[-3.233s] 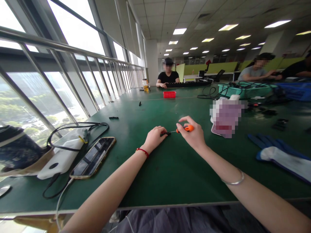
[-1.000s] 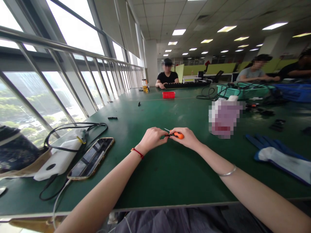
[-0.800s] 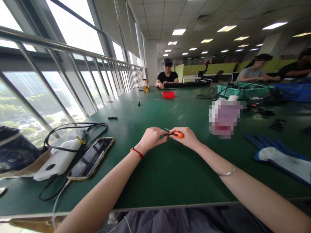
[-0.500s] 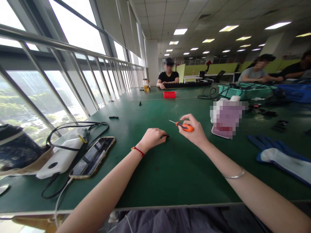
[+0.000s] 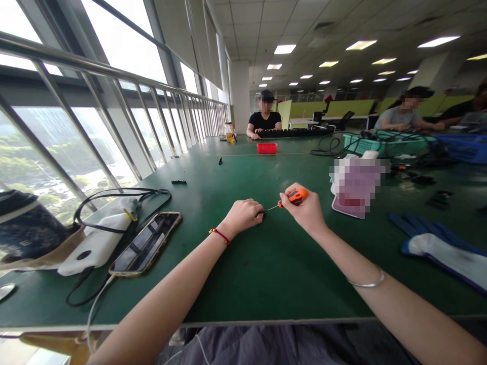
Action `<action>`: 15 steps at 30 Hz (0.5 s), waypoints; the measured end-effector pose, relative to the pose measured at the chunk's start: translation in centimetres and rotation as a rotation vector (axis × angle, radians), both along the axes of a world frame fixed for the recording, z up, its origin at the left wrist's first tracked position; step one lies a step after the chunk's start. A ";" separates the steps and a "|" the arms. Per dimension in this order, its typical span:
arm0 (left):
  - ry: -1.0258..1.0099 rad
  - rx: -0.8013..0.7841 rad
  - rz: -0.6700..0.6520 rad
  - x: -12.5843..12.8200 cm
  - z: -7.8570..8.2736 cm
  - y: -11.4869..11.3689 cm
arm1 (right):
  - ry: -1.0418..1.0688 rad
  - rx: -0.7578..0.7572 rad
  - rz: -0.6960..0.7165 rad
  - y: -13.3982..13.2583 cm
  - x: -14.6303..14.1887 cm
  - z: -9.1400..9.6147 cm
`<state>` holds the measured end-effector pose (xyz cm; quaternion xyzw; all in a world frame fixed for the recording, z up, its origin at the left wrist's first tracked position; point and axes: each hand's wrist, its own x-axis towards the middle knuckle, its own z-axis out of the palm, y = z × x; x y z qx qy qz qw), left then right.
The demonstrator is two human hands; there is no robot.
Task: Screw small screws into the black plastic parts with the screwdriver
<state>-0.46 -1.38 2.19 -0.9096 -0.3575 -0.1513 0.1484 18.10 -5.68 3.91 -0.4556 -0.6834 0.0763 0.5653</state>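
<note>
My left hand (image 5: 244, 217) rests low over the green table, its fingers closed on a small black part (image 5: 263, 212) that is mostly hidden; only an end shows past the thumb. An orange and black screwdriver (image 5: 297, 196) is gripped in my right hand (image 5: 306, 209). Its thin metal shaft points left and down, with the tip at the small black part beside my left fingertips. Whether the tip touches the part or only lies against it, I cannot tell.
On the left lie a phone (image 5: 147, 244), a white power bank (image 5: 95, 243) and a black cable (image 5: 120, 190). A small black strip (image 5: 178, 182) and a red tray (image 5: 267, 148) sit farther off. To the right are a blue-and-white glove (image 5: 437, 248) and a green basket (image 5: 403, 145). Co-workers sit beyond.
My right hand has turned the screwdriver, so its tip has swung down and left to the black part. The left hand stays nearly in place, holding the part.
</note>
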 end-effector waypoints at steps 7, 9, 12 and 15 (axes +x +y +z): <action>0.003 -0.013 0.006 0.0 0.1 -0.1 | 0.006 -0.027 0.000 -0.1 0.0 0.1; -0.004 -0.020 0.007 0.0 0.1 0.0 | 0.016 -0.028 -0.001 0.0 0.0 0.1; -0.012 -0.024 0.006 0.0 0.0 0.1 | 0.014 -0.028 0.001 0.1 0.0 0.0; -0.014 -0.026 0.005 -0.1 0.0 0.1 | 0.011 -0.028 -0.001 0.1 0.0 -0.1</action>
